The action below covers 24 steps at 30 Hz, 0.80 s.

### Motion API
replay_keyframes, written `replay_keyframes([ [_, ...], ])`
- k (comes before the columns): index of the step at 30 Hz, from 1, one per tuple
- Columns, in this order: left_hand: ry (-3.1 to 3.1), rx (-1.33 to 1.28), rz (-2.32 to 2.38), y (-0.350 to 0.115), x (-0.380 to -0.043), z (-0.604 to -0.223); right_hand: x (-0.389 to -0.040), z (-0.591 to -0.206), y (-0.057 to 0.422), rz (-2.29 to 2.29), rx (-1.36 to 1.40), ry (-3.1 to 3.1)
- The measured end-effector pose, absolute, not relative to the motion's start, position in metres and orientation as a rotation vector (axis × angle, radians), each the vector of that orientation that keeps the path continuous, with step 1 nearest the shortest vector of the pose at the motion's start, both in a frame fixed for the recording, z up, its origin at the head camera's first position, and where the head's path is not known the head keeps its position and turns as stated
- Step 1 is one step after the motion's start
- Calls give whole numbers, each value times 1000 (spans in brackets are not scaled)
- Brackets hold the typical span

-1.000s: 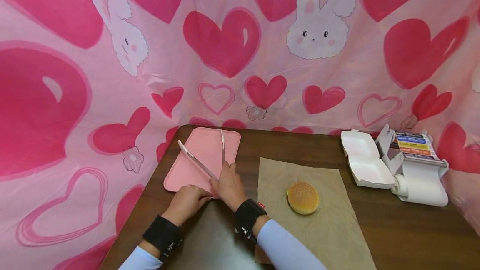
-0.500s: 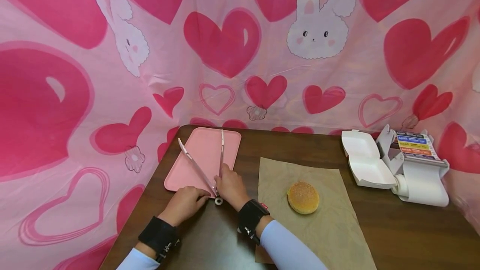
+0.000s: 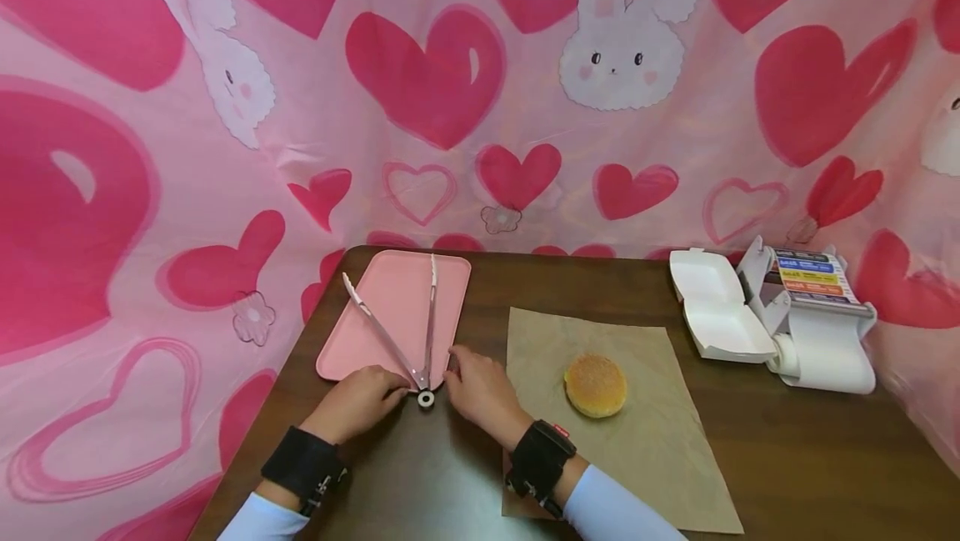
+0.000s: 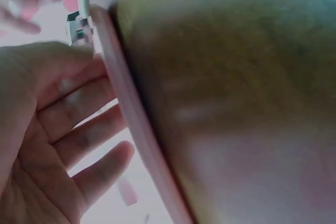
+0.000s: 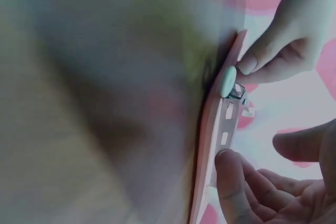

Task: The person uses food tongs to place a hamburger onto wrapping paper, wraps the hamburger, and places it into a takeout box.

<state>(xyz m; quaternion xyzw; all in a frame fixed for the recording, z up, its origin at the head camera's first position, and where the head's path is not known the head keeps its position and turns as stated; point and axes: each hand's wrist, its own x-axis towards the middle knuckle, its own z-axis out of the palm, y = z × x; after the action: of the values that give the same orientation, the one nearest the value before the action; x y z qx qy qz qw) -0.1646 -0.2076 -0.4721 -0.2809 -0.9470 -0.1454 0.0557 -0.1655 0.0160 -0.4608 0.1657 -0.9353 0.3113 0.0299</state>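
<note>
Metal tongs (image 3: 381, 337) lie spread on a pink tray (image 3: 402, 291) at the table's far left in the head view. Their white pull ring (image 3: 426, 399) juts past the tray's near edge. My left hand (image 3: 356, 401) is at that edge, left of the ring, and pinches the rim between thumb and fingers. To the ring's right is my right hand (image 3: 483, 391), by the tray's near right corner. In the right wrist view its thumb and fingers stand apart, with the index fingertip (image 5: 227, 156) close to or touching the tongs' handle; contact is unclear.
A burger with a sesame bun (image 3: 596, 386) sits on brown paper (image 3: 637, 474) to the right. Farther right are an open white takeout box (image 3: 720, 324) and a dispenser (image 3: 813, 299) with a white roll (image 3: 828, 349). A pink heart-patterned curtain (image 3: 525, 116) hangs behind the table.
My right hand has released the tongs and moved right and nearer, uncovering their ring end. The left hand stays at the tray's near edge. The head view has shifted slightly.
</note>
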Motion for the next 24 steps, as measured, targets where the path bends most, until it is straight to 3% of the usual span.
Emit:
replay_keyframes([
  [12, -2832, -698, -271, -176, -160, -441, -118, -459, 91, 1290, 792, -3021],
  [24, -2724, -1139, -287, -103, -144, -450, -95, -452, 151, 1406, 810, -3029],
])
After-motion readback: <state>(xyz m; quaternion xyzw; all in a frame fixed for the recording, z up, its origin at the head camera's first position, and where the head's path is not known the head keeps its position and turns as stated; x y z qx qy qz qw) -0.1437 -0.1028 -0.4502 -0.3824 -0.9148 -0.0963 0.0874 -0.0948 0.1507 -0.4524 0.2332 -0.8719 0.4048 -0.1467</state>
